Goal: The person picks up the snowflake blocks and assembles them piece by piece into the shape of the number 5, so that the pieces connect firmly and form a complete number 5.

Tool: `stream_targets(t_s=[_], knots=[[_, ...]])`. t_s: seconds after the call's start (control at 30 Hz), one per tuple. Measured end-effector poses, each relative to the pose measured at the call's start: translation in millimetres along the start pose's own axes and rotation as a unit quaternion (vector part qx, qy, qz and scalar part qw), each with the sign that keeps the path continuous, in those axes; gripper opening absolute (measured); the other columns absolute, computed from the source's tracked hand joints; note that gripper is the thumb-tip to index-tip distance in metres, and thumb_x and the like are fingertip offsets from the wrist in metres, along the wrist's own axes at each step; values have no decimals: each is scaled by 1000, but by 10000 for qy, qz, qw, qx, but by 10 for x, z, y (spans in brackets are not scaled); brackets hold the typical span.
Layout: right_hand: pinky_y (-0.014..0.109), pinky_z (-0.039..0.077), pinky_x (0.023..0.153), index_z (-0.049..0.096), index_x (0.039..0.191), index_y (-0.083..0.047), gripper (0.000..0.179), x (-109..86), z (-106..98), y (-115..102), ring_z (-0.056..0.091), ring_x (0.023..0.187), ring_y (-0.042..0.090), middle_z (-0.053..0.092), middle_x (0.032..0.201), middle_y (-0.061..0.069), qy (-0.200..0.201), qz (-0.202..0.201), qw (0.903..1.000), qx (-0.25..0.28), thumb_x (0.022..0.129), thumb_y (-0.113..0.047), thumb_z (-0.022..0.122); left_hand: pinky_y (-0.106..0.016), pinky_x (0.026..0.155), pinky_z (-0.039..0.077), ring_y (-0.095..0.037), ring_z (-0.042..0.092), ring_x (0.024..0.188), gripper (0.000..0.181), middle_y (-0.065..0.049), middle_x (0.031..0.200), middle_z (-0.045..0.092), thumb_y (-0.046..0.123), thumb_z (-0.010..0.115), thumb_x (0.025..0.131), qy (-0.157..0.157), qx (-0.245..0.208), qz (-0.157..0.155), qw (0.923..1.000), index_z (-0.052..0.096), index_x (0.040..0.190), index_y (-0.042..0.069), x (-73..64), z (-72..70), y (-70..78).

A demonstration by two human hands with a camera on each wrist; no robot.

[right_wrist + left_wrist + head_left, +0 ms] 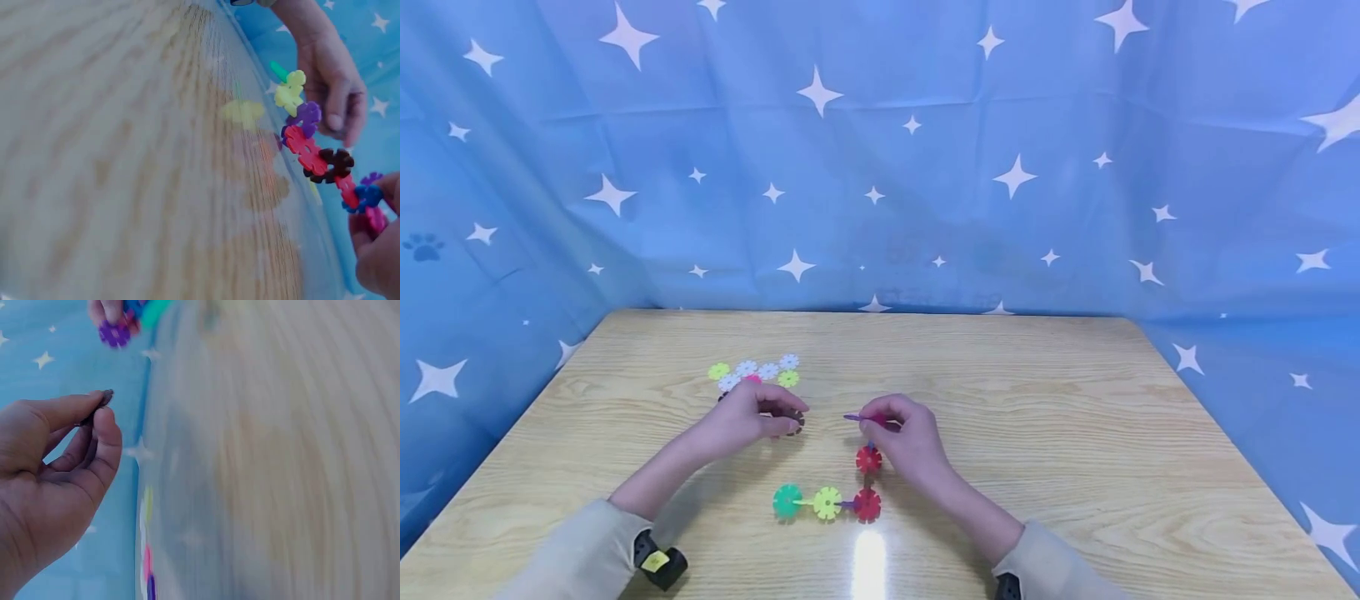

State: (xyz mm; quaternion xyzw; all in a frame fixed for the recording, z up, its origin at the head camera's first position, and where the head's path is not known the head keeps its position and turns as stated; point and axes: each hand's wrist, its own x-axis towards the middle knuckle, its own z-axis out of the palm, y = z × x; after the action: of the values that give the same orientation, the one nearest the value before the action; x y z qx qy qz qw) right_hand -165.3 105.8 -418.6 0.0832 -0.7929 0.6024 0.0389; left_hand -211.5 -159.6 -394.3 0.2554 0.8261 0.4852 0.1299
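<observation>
My left hand [741, 425] pinches a dark brown notched plastic disc [105, 400] between thumb and fingertips, above the table. To its right, my right hand [913, 446] holds one end of a chain of interlocking flower-shaped discs. Near those fingertips are a purple disc [852, 417], a blue disc [369, 195] and a pink disc [376, 220]. The chain runs down toward me through a red disc [868, 460] and a brown disc [336, 165] to a corner red disc [867, 505]. From there it turns left through a yellow disc [827, 503] to a green disc [787, 502].
Behind my left hand lie several loose discs, among them a pale blue disc [768, 371], a yellow-green disc [788, 378] and a pink one partly hidden by the hand. The wooden table [1037, 392] ends at a blue star-patterned curtain [925, 208].
</observation>
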Motion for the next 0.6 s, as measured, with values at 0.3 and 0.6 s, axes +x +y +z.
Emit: stream_targets(t_s=[0.3,0.6], knots=[[30,57,89,75,99,-6,11,-2,27,6,66,94,21,69,102,6,-93,87,9999,53,90,-2,73,-34,75,62,-31,72,84,26,-11,97,74,0,70,93,-109,-654,1,9978,72,118,-6,113,247,179],[31,57,89,75,99,-7,9,0,35,2,66,94,20,69,101,6,-77,-6,9998,162,90,-2,74,-32,75,62,-26,72,79,26,-11,95,74,0,71,93,74,-814,-11,9967,71,118,-9,193,326,183]])
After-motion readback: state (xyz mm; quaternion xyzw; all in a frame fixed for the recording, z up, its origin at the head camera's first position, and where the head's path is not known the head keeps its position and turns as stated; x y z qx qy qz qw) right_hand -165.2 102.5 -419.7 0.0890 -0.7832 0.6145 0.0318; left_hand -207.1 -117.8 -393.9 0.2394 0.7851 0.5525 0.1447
